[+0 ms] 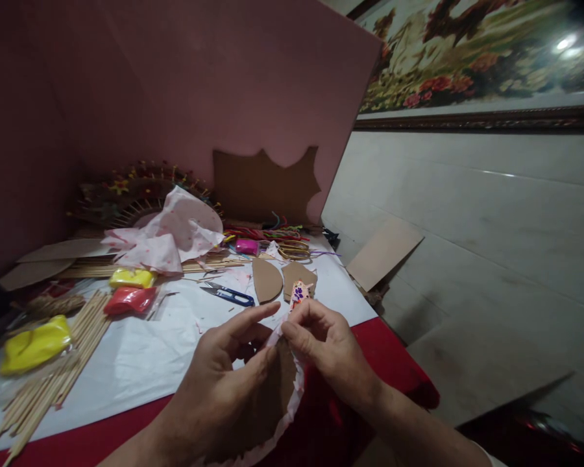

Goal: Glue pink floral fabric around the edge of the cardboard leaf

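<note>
My left hand (pixel 224 383) holds a curved brown cardboard piece (pixel 267 402) edged with pink-white paper, thumb and fingers pinching its top edge. My right hand (pixel 328 347) pinches the same paper edge at the top and also grips a small patterned tube (pixel 299 293), perhaps a glue stick, which pokes up above the fingers. Both hands meet over the front edge of the table, above the white sheet (pixel 146 350) and the red cloth (pixel 399 363).
Blue snips (pixel 228 295) and two cardboard cut-outs (pixel 267 279) lie just beyond the hands. Bamboo sticks (pixel 63 373), yellow (pixel 34 344) and red (pixel 129 300) packets sit left. Crumpled pink paper (pixel 175 233), coloured wires (pixel 267 233) and a pink backboard (pixel 199 97) stand behind.
</note>
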{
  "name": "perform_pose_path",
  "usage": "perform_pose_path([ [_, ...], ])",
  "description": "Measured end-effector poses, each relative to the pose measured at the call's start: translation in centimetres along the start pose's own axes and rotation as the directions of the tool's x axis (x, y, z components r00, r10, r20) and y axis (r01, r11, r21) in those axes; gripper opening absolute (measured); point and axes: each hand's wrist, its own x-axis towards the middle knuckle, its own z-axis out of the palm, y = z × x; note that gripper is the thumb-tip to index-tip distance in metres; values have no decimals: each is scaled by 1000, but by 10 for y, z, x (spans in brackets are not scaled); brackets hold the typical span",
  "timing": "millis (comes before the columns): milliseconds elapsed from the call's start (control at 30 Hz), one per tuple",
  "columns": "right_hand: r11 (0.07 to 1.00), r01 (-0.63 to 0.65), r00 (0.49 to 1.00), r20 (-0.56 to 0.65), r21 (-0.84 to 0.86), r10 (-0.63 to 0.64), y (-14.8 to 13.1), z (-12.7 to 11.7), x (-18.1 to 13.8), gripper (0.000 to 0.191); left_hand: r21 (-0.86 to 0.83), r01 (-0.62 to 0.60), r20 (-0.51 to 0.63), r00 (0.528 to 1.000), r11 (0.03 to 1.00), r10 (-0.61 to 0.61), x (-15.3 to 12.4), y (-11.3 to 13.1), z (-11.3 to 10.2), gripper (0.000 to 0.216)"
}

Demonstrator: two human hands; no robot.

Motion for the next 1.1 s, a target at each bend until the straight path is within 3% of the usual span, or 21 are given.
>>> perform_pose_path([
  [100, 1000, 1, 1000, -25, 5, -1, 3, 5, -3, 29, -56, 31, -22, 999, 998, -33, 0, 1, 3, 41],
  [333, 990, -39, 998, 46, 135, 33, 6, 4, -10, 31, -80, 12, -31, 999, 997, -15, 0, -1, -3, 44],
  [567, 933, 24, 994, -107, 358, 15, 12, 7, -10, 44, -247, -9, -157, 987, 969, -31, 4, 3, -3, 35],
  [700, 944, 22, 980, -193, 330, 45, 11, 5, -9, 46, -210, -38, -245, 969, 977, -15, 5, 4, -4, 32],
  [800, 958, 51, 976, -218, 281, 12, 13, 0, -6, 35, -172, -34, -256, 967, 984, -11, 5, 3, -4, 30],
  [967, 993, 104, 984, -153, 58, -94, 14, -9, -1, 27, -172, -32, -230, 973, 985, -9, 5, 3, -4, 29],
  [1100, 989, 149, 976, -162, -10, -148, 8, -10, -1, 27, -186, -17, -213, 977, 982, -23, 4, 1, -6, 29],
])
